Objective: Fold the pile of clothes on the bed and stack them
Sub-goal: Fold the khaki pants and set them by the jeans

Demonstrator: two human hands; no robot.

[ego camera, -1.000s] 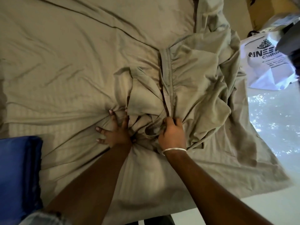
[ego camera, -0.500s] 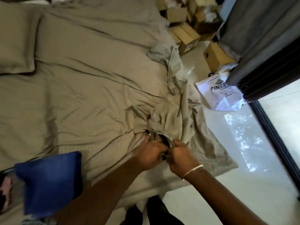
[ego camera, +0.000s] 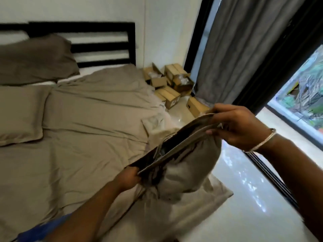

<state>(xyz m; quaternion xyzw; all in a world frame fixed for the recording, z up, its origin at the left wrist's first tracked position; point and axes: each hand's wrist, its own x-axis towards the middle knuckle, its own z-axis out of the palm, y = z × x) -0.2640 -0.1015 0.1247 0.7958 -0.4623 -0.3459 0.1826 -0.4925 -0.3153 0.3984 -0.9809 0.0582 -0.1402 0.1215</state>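
Your left hand (ego camera: 130, 177) at 6 o'clock and right hand (ego camera: 236, 126) at 3 o'clock each pinch the beige garment (ego camera: 188, 165), lifted over the bed (ego camera: 78, 154) edge. Risk: the hanging cloth may snag the rumpled sheet. Boxes (ego camera: 172, 84) at 12; curtain (ego camera: 244, 49) at 1.

Single view only: head-worn, wide-angle, no second view to share scene. Looks from bed (ego camera: 73, 154) foot-side corner, facing forward and down toward headboard (ego camera: 103, 44). Horizon tilted. Both forearms enter from bottom edge, hands close to lens: left hand (ego camera: 128, 179) low centre, right hand (ego camera: 239, 126) right of headboard line. Window (ego camera: 304, 95) at far right edge.
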